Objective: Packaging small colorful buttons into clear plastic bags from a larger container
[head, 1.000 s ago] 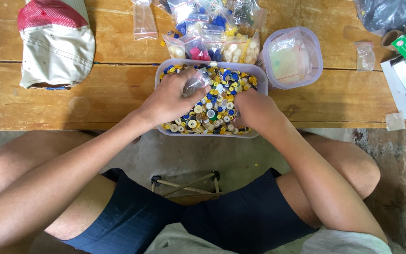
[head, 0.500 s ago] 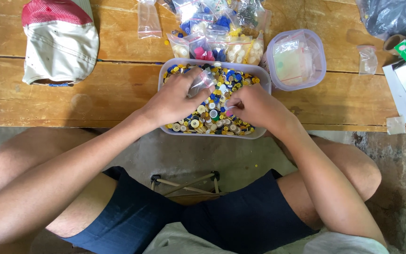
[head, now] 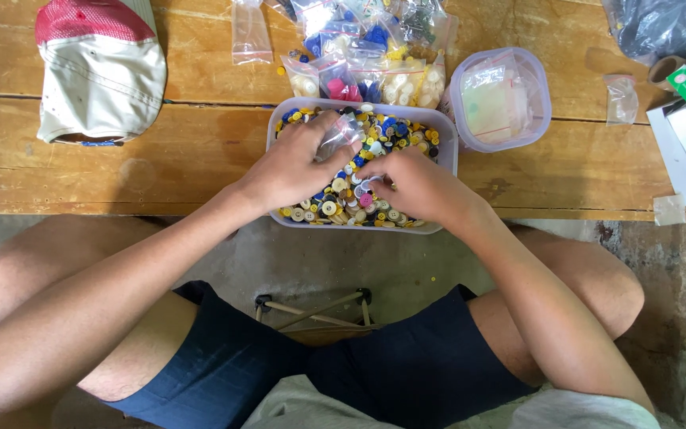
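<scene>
The right hand (head: 414, 187) had moved a little toward the middle of the frame since a second before, when it sat at the tub's lower right corner; now it lay over the heap of buttons (head: 359, 171) with its fingertips curled down and pinched close together at the centre of the pile. Whether a button sat between them could not be told, as the fingers covered the spot. The left hand (head: 295, 167) had hardly shifted: it was closed round a small clear bag (head: 341, 133), holding it just above the buttons at the upper middle of the tub (head: 446, 139).

That shift read as picking work in progress, one hand choosing from the heap while the other kept the bag close by.

Both forearms came up from the lower corners of the frame and met over the tub, wrists bent slightly downward, knuckles facing the camera. The tub stood at the near edge of the wooden table (head: 160, 159), centre of the frame. Behind it, toward the top, lay a cluster of filled bags (head: 375, 48); a round container (head: 502, 99) stood just right of it, and a cap (head: 101, 67) lay in the upper left.
</scene>
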